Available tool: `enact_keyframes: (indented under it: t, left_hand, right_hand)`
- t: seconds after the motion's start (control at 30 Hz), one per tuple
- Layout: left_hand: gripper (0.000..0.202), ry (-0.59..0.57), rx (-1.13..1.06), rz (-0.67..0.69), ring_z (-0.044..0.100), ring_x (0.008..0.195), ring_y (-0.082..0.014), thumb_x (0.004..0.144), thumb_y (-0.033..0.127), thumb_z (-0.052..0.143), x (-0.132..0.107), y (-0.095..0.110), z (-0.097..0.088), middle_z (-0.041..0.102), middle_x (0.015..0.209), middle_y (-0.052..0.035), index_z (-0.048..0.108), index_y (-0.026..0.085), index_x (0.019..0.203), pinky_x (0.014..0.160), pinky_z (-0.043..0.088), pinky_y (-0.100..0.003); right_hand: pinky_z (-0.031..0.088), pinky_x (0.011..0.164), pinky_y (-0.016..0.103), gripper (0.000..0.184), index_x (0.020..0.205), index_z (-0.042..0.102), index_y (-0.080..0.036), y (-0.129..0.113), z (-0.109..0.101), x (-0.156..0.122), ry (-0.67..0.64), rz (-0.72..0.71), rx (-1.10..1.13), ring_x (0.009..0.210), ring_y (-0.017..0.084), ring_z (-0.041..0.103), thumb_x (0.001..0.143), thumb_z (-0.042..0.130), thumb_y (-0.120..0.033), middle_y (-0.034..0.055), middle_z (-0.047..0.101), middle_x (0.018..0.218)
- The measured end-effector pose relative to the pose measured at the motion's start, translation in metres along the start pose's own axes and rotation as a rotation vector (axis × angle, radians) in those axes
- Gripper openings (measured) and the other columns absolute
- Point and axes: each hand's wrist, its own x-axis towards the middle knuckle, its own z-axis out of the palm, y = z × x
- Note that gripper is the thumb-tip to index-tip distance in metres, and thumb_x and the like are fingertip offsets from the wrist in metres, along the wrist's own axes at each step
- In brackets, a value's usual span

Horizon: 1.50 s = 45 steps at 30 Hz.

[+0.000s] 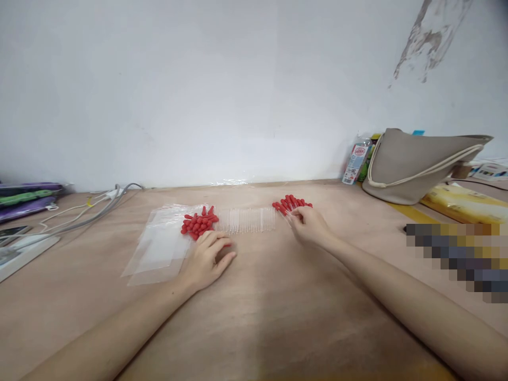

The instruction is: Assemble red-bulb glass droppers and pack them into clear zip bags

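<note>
My left hand point(208, 259) is just in front of a pile of red rubber bulbs point(197, 225), its fingers curled. A bit of red shows at its fingertips, seemingly one bulb mostly hidden by the fingers. To the right of the pile, a row of thin clear tubes point(246, 220) lies side by side on the table. My right hand point(309, 225) pinches a clear dropper tube point(286, 217) at the right end of this row. Beyond that hand, several droppers with red bulbs point(293, 201) lie fanned out together.
Clear plastic bags point(159, 243) lie flat under and left of the bulb pile. Cables point(95, 214) and a white power strip point(27, 256) sit at the left. A grey drawstring bag point(416, 164), a bottle point(356, 161) and a yellow packet point(464, 203) stand or lie right. A wall borders the wooden table point(246, 328).
</note>
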Motion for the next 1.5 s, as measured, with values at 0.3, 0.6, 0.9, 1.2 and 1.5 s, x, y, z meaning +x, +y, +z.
enact_keyframes:
  t: [0.3,0.6,0.9,1.2,1.5]
  left_hand:
    - [0.021,-0.054,-0.050,-0.090,0.051,0.092,-0.0201,0.082,0.027,0.047,-0.005,-0.010,0.004,0.055,0.097,-0.0065,0.058,0.019,0.099,0.081,0.043,-0.036]
    - [0.019,-0.060,-0.086,-0.107,0.053,0.089,-0.0190,0.084,0.023,0.044,-0.004,-0.011,0.006,0.056,0.095,-0.0058,0.058,0.019,0.097,0.080,0.044,-0.034]
    - [0.019,-0.081,-0.080,-0.128,0.053,0.089,-0.0186,0.084,0.023,0.045,-0.004,-0.010,0.005,0.056,0.094,-0.0048,0.059,0.019,0.096,0.080,0.044,-0.034]
    - [0.022,-0.066,-0.054,-0.157,0.054,0.087,-0.0187,0.084,0.028,0.045,-0.002,-0.013,0.008,0.056,0.093,-0.0055,0.063,0.018,0.092,0.079,0.045,-0.033]
    - [0.017,-0.035,-0.080,-0.128,0.055,0.082,-0.0180,0.086,0.026,0.042,-0.002,-0.011,0.008,0.059,0.087,-0.0045,0.056,0.018,0.089,0.073,0.045,-0.032]
  right_hand:
    - [0.036,0.065,0.030,0.026,0.077,0.062,-0.018,-0.008,0.016,0.033,0.028,0.281,-0.314,0.078,0.021,0.058,0.082,0.037,-0.025,0.0091,0.064,0.083]
    - [0.038,0.068,0.032,0.023,0.088,0.059,-0.017,-0.001,0.022,0.037,-0.013,0.392,-0.326,0.083,0.024,0.059,0.080,0.041,-0.029,0.0107,0.064,0.086]
    - [0.038,0.073,0.035,0.034,0.095,0.055,-0.017,-0.015,0.019,0.030,-0.009,0.338,-0.292,0.088,0.025,0.057,0.080,0.041,-0.044,0.0111,0.063,0.087]
    - [0.041,0.066,0.034,0.028,0.090,0.063,-0.014,-0.041,0.032,0.039,-0.218,0.354,-0.308,0.087,0.027,0.058,0.078,0.042,-0.027,0.0158,0.063,0.089]
    - [0.041,0.065,0.033,0.025,0.087,0.063,-0.014,-0.043,0.034,0.047,-0.272,0.418,-0.284,0.083,0.026,0.059,0.074,0.047,-0.028,0.0134,0.064,0.086]
